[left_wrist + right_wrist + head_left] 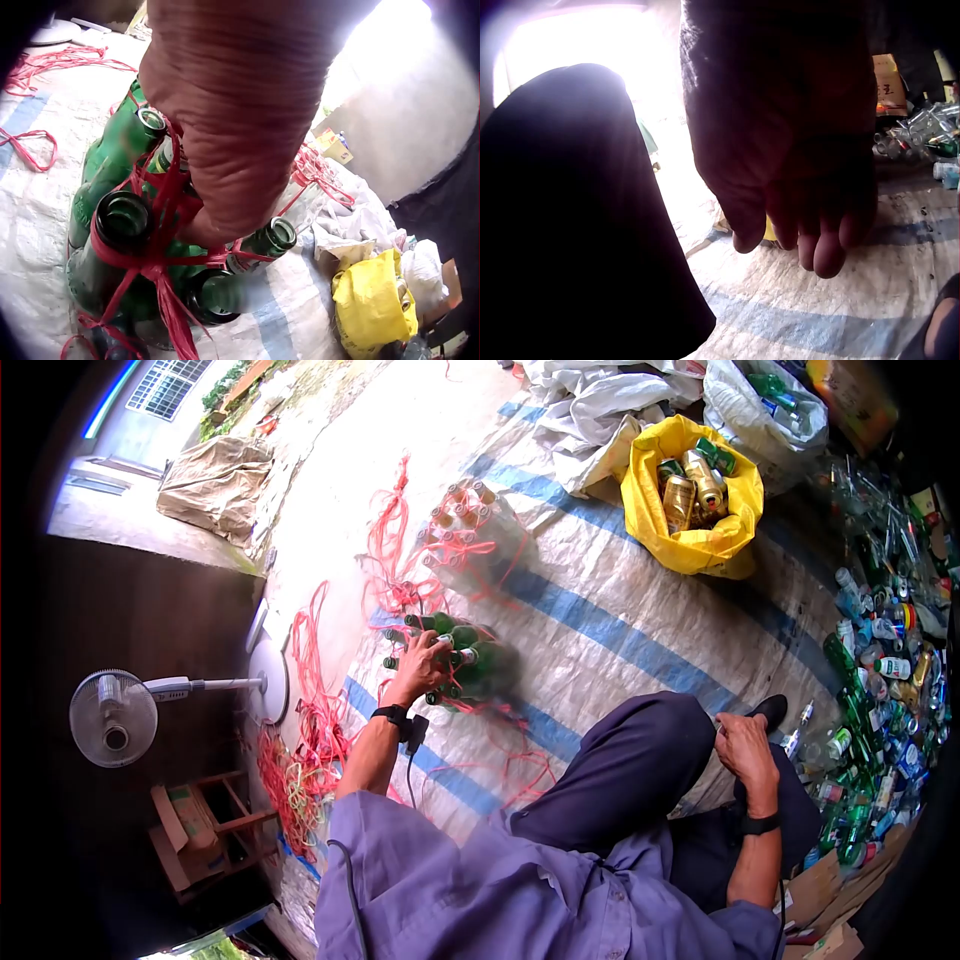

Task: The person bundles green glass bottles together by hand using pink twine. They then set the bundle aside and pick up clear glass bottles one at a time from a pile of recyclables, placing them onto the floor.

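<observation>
Several green glass bottles (465,660) stand bunched together, tied round their necks with red plastic string (154,262). Over their tops, my left hand (424,663) grips the tied bundle, fingers curled down among the necks where the strings cross. The left wrist view shows open bottle mouths around the hand (236,142); the fingertips are mostly hidden. My right hand (748,748) is by my bent knee, its fingers hanging loosely with nothing in them, above the striped sheet in the right wrist view. Beyond the green bundle stands another bundle of clear bottles (465,535), wound with pink string.
A yellow bag (690,545) of cans stands ahead on the striped sheet (610,620), beside white sacks (590,410). Loose bottles and cans (880,690) are heaped along the right. Tangled pink string (320,720) and a standing fan (115,718) are on the left.
</observation>
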A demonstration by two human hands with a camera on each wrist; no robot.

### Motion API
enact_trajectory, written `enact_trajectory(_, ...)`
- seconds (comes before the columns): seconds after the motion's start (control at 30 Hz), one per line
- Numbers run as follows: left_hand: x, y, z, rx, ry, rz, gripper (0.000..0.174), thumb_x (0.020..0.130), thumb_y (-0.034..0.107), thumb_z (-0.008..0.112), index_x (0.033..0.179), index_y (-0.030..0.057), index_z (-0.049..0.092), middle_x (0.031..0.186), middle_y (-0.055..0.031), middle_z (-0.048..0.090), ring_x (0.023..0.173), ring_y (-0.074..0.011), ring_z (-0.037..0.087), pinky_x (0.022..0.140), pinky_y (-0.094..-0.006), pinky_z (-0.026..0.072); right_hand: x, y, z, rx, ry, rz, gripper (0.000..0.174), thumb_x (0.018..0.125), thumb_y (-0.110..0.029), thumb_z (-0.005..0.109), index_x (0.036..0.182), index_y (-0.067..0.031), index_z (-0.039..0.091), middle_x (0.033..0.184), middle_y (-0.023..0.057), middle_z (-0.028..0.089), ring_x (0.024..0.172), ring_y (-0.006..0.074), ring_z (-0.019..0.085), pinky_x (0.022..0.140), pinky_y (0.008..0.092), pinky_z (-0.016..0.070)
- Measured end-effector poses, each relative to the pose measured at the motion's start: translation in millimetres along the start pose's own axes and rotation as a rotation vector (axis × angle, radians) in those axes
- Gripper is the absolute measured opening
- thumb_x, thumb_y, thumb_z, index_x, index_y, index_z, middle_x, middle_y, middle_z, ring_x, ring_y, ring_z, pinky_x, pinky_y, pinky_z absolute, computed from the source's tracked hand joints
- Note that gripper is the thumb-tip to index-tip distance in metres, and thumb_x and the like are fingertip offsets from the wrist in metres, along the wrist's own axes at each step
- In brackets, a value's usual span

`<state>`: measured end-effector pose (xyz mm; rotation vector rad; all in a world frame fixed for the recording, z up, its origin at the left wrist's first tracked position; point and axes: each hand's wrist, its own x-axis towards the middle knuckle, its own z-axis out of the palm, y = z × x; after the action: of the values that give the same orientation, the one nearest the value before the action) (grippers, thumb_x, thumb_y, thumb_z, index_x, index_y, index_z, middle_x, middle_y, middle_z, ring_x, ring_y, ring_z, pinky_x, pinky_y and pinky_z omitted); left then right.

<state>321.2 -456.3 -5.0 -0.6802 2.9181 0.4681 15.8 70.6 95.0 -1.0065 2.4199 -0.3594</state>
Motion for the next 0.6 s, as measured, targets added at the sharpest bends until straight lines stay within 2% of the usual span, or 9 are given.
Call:
enact_trajectory(0.1,-8,-2,2,0.017,-0.020,-0.022,0.052,0.066,0.015,0.073,0.117,0.0208,0.065,0.137,-0.0129,0.046,0.125,-0.0396,0.045,0.091,-0.0570,0.0449,1,-2,3,-0.020,0.013,-0.006,0.022,0.080,-0.016,0.069,0.092,0.0024,0.064,0.082,0.0211,0.067,0.085,0.0397,0.064,0.076,0.0489,0.0489)
enact_trajectory(0.17,-6,5,1,0.089,0.036,-0.036,0.054,0.066,0.017,0.070,0.120,0.0201,0.066,0.139,-0.0136,0.047,0.125,-0.0392,0.047,0.095,-0.0499,0.0463,4,-9,-3,-0.010,-0.046,0.005,0.022,0.080,-0.016,0.069,0.091,0.0016,0.064,0.083,0.0211,0.067,0.084,0.0398,0.064,0.075,0.0490,0.0493)
enact_trajectory(0.2,-4,10,-3,0.092,-0.026,-0.083,0.056,0.067,0.017,0.070,0.123,0.0210,0.065,0.146,-0.0165,0.042,0.131,-0.0402,0.044,0.098,-0.0528,0.0442,5,-9,-3,-0.011,-0.041,0.003,0.022,0.080,-0.016,0.069,0.091,0.0016,0.064,0.083,0.0211,0.067,0.084,0.0398,0.064,0.075,0.0490,0.0493)
enact_trajectory(0.43,-7,14,2,0.093,0.004,-0.076,0.068,0.070,0.018,0.067,0.136,0.0244,0.055,0.154,-0.0236,0.031,0.139,-0.0403,0.036,0.101,-0.0572,0.0393,0,-4,2,-0.036,0.041,-0.015,0.022,0.080,-0.016,0.070,0.091,0.0009,0.062,0.083,0.0208,0.066,0.084,0.0405,0.063,0.075,0.0500,0.0488)
enact_trajectory(0.5,-14,17,10,0.061,0.130,-0.124,0.071,0.071,0.018,0.069,0.139,0.0190,0.052,0.154,-0.0240,0.030,0.140,-0.0404,0.034,0.104,-0.0613,0.0312,-2,-2,2,-0.043,0.043,-0.016,0.022,0.080,-0.016,0.070,0.092,0.0009,0.062,0.082,0.0206,0.065,0.084,0.0405,0.063,0.076,0.0502,0.0485)
enact_trajectory(0.6,-34,29,16,0.062,0.329,-0.162,0.074,0.071,0.017,0.068,0.141,0.0106,0.045,0.149,-0.0255,0.036,0.137,-0.0424,0.036,0.108,-0.0536,0.0293,-6,0,2,-0.049,0.015,-0.003,0.022,0.081,-0.016,0.069,0.093,0.0006,0.061,0.082,0.0209,0.065,0.085,0.0407,0.063,0.076,0.0505,0.0478)
